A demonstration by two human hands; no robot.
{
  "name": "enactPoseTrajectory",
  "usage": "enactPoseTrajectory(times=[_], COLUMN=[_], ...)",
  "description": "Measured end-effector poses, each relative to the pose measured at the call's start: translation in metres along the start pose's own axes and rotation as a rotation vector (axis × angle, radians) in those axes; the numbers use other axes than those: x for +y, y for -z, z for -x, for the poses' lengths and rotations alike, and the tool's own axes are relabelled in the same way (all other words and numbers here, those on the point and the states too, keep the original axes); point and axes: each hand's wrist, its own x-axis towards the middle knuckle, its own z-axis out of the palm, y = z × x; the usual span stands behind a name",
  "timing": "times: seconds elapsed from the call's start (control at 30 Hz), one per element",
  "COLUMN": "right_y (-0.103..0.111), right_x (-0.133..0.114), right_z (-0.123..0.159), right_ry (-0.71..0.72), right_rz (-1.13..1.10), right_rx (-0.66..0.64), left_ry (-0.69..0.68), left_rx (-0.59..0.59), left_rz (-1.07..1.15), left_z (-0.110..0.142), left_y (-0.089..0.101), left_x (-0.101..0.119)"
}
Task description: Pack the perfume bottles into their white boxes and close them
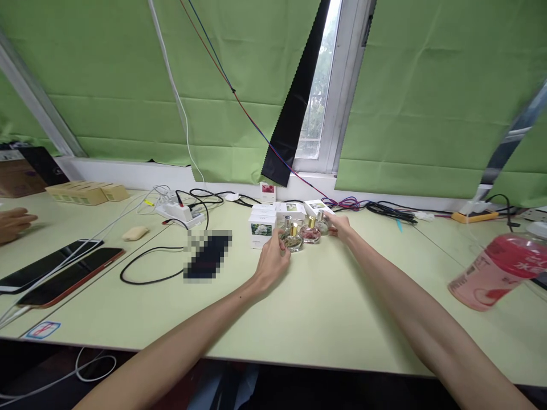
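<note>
Several small glass perfume bottles with gold or silver caps stand in a tight group on the table. My left hand [273,259] has its fingers curled against the left side of the front perfume bottle [293,243], which has a gold cap. A bottle with pink contents [310,234] stands just to its right. My right hand [341,226] is closed at the right end of the group, thumb and fingers at a clear bottle [322,226], partly hidden. Beside my left hand are white boxes [261,232] with a flower picture. Another white box [318,207] lies behind my right fingers.
A box with a pink flower picture [268,192] stands at the back. Left are a power strip [182,213], phones [72,273], a pale soap-like lump [135,233] and another person's hand [15,222]. A pink drink bottle [491,273] is at right; cables [391,212] run along the wall.
</note>
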Motion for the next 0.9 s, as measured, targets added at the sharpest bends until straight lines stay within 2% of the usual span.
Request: enactPoseTrajectory(times=[0.1,0.33,0.7,0.9], right_y=[0.001,0.003,0.012,0.014], right_x=[-0.001,-0.003,0.0,-0.002], right_z=[0.003,0.008,-0.002,-0.001], right_ry=[-0.01,-0.024,0.005,0.007], right_rz=[-0.014,-0.096,-0.222,-0.207], right_rx=[0.046,0.042,0.066,0.046], left_ry=[0.01,0.011,-0.045,-0.061], left_rx=[0.014,0.035,-0.016,-0.047], left_rz=[0.007,0.053,0.094,0.113], left_z=[-0.001,0.0,0.005,0.007], left_y=[0.0,0.0,-0.004,-0.006], left_x=[0.001,0.006,0.004,0.006])
